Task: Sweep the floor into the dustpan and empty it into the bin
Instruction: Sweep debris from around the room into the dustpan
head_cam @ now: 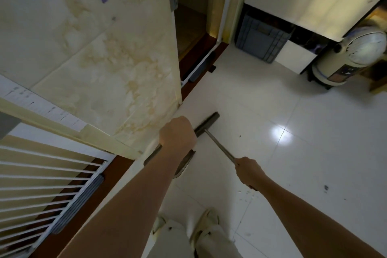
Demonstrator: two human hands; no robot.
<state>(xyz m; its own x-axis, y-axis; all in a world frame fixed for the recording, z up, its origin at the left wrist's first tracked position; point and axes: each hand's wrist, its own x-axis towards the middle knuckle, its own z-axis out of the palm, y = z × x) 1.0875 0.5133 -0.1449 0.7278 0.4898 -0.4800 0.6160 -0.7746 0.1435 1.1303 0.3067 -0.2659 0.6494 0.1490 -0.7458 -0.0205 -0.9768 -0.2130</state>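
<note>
My right hand grips the thin metal handle of a broom. Its dark head lies on the white tiled floor close to the wall corner. My left hand is closed in a fist, held over the dark dustpan. The dustpan sits on the floor by the wall base, largely hidden under my left wrist and forearm; what the left fingers hold is hidden. A few dark specks and pale crumbs lie on the tiles to the right.
A stained cream wall stands at the left, with a white barred gate below it. A doorway opens ahead. A grey crate and a round cream appliance stand at the far right. My slippered feet are at the bottom.
</note>
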